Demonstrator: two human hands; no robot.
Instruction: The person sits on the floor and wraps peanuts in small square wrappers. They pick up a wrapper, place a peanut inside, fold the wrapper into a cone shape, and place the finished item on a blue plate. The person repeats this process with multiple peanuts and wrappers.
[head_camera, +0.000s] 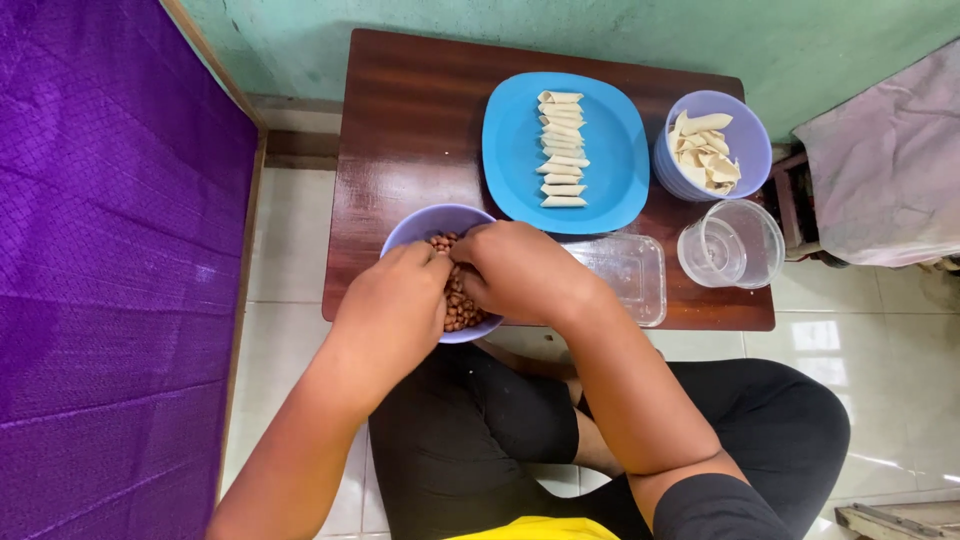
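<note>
Peanut bowl (418, 228) sat at the counter's (400, 120) near left edge, directly under my hands. Both hands met over the peanuts (461, 308). My left hand (392, 305) curled its fingers (428, 262) down into the nuts; my right hand (518, 268) did likewise from the other side. Fingertips were buried, so I could not tell whether either hand pinched anything. No labels visible. Behind lay a blue plate (610, 150) with a row of rolled wrappers (560, 150), a bowl of wrappers (745, 140), a clear cup (735, 245) and a clear tray (630, 275).
</note>
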